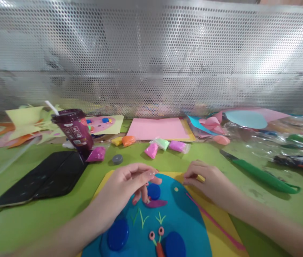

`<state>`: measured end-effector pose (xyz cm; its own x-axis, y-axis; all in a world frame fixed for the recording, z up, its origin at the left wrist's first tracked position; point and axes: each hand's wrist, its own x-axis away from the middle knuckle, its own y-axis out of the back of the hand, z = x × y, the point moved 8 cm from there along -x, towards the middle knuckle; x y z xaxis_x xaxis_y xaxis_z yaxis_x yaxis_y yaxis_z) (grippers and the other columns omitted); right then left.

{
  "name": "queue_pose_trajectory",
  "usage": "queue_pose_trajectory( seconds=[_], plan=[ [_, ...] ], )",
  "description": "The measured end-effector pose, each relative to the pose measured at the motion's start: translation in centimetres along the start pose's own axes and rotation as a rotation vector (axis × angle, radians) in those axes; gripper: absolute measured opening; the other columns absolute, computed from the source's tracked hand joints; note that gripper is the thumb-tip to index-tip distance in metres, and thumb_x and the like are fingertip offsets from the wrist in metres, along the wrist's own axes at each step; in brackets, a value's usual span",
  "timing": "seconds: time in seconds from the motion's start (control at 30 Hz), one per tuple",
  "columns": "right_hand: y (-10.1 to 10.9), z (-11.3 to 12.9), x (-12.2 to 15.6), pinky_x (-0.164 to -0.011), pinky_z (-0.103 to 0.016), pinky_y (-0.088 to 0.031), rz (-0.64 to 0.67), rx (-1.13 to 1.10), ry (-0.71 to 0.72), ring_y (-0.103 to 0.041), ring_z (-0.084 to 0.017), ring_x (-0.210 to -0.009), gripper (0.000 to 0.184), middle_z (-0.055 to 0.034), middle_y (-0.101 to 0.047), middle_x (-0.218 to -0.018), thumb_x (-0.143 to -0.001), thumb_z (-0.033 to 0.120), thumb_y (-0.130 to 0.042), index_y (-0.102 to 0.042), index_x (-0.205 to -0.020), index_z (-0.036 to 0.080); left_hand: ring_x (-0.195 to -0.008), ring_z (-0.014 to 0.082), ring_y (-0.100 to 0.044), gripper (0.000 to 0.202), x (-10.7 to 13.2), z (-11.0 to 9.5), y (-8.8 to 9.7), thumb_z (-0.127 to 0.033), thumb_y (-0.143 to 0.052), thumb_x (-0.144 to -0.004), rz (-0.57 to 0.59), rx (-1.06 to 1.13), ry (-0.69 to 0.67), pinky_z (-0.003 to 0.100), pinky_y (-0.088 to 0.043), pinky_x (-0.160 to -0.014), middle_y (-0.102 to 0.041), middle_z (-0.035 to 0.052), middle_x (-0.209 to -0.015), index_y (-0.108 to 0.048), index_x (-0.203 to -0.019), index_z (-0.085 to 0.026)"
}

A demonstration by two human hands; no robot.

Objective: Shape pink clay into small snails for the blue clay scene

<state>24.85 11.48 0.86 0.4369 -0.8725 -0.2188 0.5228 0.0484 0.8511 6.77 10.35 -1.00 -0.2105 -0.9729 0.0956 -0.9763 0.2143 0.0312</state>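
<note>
A silvery perforated metal panel (130,46) standing behind a green tabletop (23,225).
The panel spans the view from ten o'clock through twelve to two, crossed by a level seam (194,76) below its middle; light glares white (285,50) on it near two o'clock and streaks more softly toward eleven, while the green surface, dully lit and faintly smudged, spreads from eight round to four.

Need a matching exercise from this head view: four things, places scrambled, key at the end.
1. left hand
2. pink strip
3. dark purple cup
4. green-handled tool

A. right of the right hand
B. behind the black folder-like item
C. over the blue shape
D. from blue shape onto yellow sheet

Pairs: 1-C, 2-D, 3-B, 4-A
</note>
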Motion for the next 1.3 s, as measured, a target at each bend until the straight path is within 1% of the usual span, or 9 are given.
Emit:
queue_pose_trajectory(
  seconds=[0.2,0.5,0.6,0.7,0.8,0.97,1.07,1.2,1.3],
  plan=[
    [-0.9,-0.2,0.0,-0.067,-0.031,-0.043,0.042,0.059,0.047,-0.051,-0.02,-0.077,0.025,-0.0053,-0.049,-0.082,-0.089,0.015,-0.048,-0.071,-0.093,0.024,-0.041,0.006,-0.042,0.017,0.2,0.3,0.1,-0.037,-0.064,-0.074,-0.025,-0.007,0.031,0.017,-0.028,-0.039,-0.05,-0.0057,-0.046,-0.069,-0.079,-0.021],
    [-0.3,-0.1,-0.2,-0.073,-0.029,-0.045,0.106,0.11,0.043,-0.053,-0.018,-0.088,0.032,-0.0061,-0.053,-0.099,-0.093,0.018,-0.035,-0.062,-0.109,0.023,-0.044,0.0057,-0.039,0.019,0.4,0.2,-0.2,-0.035,-0.063,-0.077,0.012,0.024,0.074,0.018,-0.026,-0.041,-0.044,-0.0074,-0.047,-0.067,-0.085,-0.019],
    [0.7,0.4,0.2,-0.064,-0.027,-0.044,0.088,0.182,-0.033,-0.055,-0.017,-0.075,0.029,-0.0052,-0.057,-0.09,-0.095,0.027,-0.034,-0.062,-0.094,0.019,-0.044,0.0057,-0.039,0.019,0.4,0.1,-0.3,-0.035,-0.063,-0.078,0.015,0.011,0.075,0.018,-0.026,-0.041,-0.044,-0.0072,-0.047,-0.067,-0.084,-0.018],
    [1.0,0.9,1.4,-0.045,-0.025,-0.035,0.146,0.295,-0.133,-0.051,-0.016,-0.054,0.021,-0.0018,-0.056,-0.068,-0.083,0.036,-0.054,-0.057,-0.071,0.019,-0.044,0.0057,-0.04,0.02,0.4,0.1,-0.3,-0.036,-0.062,-0.078,0.014,-0.002,0.08,0.017,-0.027,-0.041,-0.045,-0.0071,-0.047,-0.067,-0.084,-0.017],
    [0.2,1.3,2.8,-0.038,-0.022,-0.024,0.246,0.376,-0.161,-0.048,-0.014,-0.043,0.007,0.0015,-0.054,-0.058,-0.069,0.018,-0.058,-0.055,-0.063,0.019,-0.045,0.0055,-0.04,0.02,0.4,0.0,-0.3,-0.036,-0.062,-0.078,0.021,0.011,0.068,0.017,-0.027,-0.042,-0.045,-0.0071,-0.048,-0.067,-0.084,-0.018],
    [-0.2,0.9,3.1,-0.038,-0.021,-0.022,0.292,0.467,-0.128,-0.053,-0.014,-0.044,0.012,0.0003,-0.055,-0.057,-0.065,0.007,-0.051,-0.057,-0.064,0.017,-0.044,0.005,-0.039,0.019,0.6,0.0,-0.6,-0.035,-0.063,-0.077,0.043,0.002,0.068,0.016,-0.026,-0.04,-0.045,-0.0076,-0.047,-0.067,-0.085,-0.018],
    [1.1,-0.5,2.3,-0.041,-0.021,-0.028,0.236,0.51,-0.09,-0.054,-0.015,-0.048,0.016,-0.0001,-0.056,-0.059,-0.062,0.002,-0.051,-0.057,-0.065,0.017,-0.042,0.0043,-0.038,0.017,0.6,0.2,-0.7,-0.033,-0.065,-0.076,0.053,0.042,0.083,0.015,-0.025,-0.04,-0.045,-0.0081,-0.045,-0.067,-0.083,-0.018],
    [4.0,-2.6,0.7,-0.046,-0.026,-0.034,0.033,0.558,-0.025,-0.053,-0.018,-0.051,0.017,-0.003,-0.053,-0.058,-0.067,0.002,-0.046,-0.051,-0.061,0.017,-0.037,0.0008,-0.03,0.016,0.7,0.3,-1.5,-0.034,-0.067,-0.075,0.099,0.189,0.107,0.014,-0.028,-0.041,-0.058,-0.006,-0.051,-0.066,-0.076,-0.018],
    [4.8,-1.6,0.2,-0.048,-0.028,-0.039,-0.113,0.515,0.074,-0.053,-0.018,-0.053,0.017,-0.0044,-0.052,-0.061,-0.076,0.008,-0.042,-0.052,-0.066,0.018,-0.035,0.0003,-0.032,0.02,1.2,0.6,-2.4,-0.036,-0.067,-0.074,0.126,0.289,0.153,0.013,-0.033,-0.044,-0.055,-0.0066,-0.044,-0.064,-0.073,-0.016]
  ],
)
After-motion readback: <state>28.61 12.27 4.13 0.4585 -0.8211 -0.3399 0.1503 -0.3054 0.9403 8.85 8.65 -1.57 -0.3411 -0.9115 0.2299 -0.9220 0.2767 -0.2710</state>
